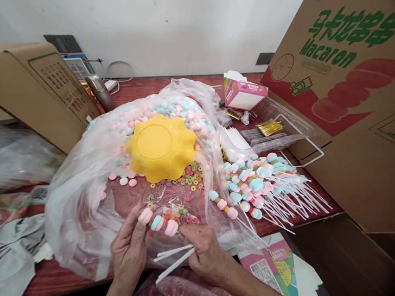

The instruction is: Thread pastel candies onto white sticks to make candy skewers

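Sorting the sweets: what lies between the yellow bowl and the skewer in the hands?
Head view: loose coloured candy rings on clear plastic, between yellow bowl and skewer.

Ahead of your hands, the yellow bowl (160,147) blocks the middle; the skewer pile (267,182) crowds the right, leaving bare plastic (123,192) between.

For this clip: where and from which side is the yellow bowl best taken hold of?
Probably by its scalloped rim, coming from above. The yellow bowl lies upside down on the plastic bag of candy, flat base up, so the wavy edge offers finger holds. The near edge faces both hands, though the left hand and right hand are busy with the candy skewer.
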{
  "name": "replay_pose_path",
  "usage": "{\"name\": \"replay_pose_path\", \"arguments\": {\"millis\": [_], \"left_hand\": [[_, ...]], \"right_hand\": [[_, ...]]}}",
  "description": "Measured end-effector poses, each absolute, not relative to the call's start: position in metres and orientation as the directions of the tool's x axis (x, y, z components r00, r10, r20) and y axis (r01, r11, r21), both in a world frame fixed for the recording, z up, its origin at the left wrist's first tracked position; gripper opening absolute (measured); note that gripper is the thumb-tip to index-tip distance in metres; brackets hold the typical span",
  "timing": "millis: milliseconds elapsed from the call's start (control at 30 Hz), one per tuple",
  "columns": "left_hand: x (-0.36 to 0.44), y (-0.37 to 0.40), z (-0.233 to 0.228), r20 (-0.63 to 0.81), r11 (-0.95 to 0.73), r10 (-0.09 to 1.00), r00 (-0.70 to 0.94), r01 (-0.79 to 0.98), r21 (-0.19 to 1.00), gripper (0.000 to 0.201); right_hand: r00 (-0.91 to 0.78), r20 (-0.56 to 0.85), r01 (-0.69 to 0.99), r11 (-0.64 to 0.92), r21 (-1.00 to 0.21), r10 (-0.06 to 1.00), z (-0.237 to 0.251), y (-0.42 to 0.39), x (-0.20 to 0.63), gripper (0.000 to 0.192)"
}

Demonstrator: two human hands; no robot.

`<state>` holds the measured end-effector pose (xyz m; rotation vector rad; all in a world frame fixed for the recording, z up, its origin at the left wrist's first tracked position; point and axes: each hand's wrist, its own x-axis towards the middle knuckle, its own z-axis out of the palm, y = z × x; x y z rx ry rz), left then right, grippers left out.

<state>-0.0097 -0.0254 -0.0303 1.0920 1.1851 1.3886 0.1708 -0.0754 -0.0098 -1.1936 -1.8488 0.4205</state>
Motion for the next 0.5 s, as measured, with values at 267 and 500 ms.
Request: {"name": "replay_pose_path", "arguments": {"millis": [267, 500], "left_hand": [[0.018, -0.023, -0.024, 0.088, -0.089, 0.996, 0.006, 0.038, 0.995, 0.041], [0.006, -0.016, -0.011, 0.166, -0.166, 0.979, 0.115, -0.004, 0.986, 0.047]], "right_hand": [[-0.070, 0.574, 0.648, 0.475, -0.596, 0.816, 0.010, -0.084, 0.197, 0.034], [0.092, 0.664, 0.993, -0.016, -0.119, 0.742, 0.035, -0.111, 0.338, 0.042]]}}
